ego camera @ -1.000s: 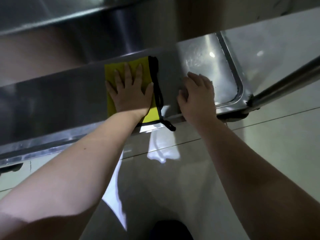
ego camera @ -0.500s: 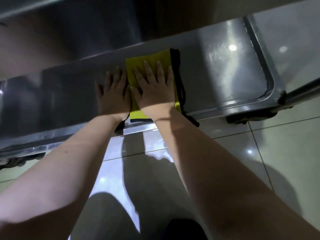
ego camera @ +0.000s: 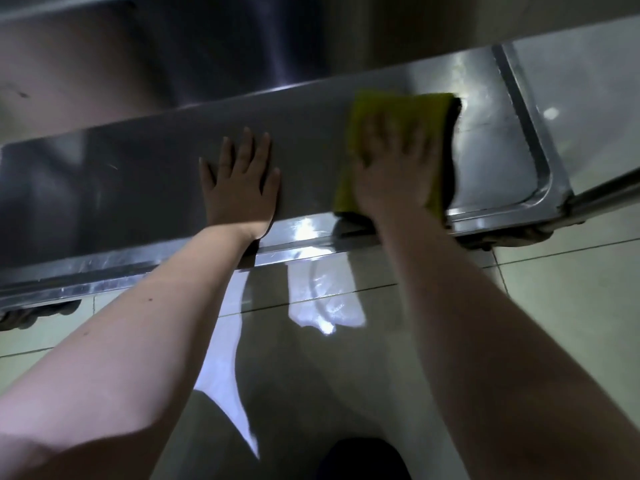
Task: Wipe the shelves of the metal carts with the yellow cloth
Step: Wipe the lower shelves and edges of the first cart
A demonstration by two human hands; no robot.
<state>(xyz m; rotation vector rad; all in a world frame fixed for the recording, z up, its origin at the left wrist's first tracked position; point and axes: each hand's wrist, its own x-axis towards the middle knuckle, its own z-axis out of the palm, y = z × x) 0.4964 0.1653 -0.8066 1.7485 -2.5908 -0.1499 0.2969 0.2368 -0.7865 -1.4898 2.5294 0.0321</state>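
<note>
Yellow cloth (ego camera: 398,109) lies flat on the metal cart's lower shelf (ego camera: 138,188), right of the frame's centre, blurred; our right hand (ego camera: 391,174) presses it down, fingers spread, palm flat; our left hand (ego camera: 242,188) rests open on bare steel at centre, apart from the cloth; tiled floor (ego camera: 571,306) shows below.

Head camera (only view) looks steeply down, close over cart shelf (ego camera: 138,188).
</note>
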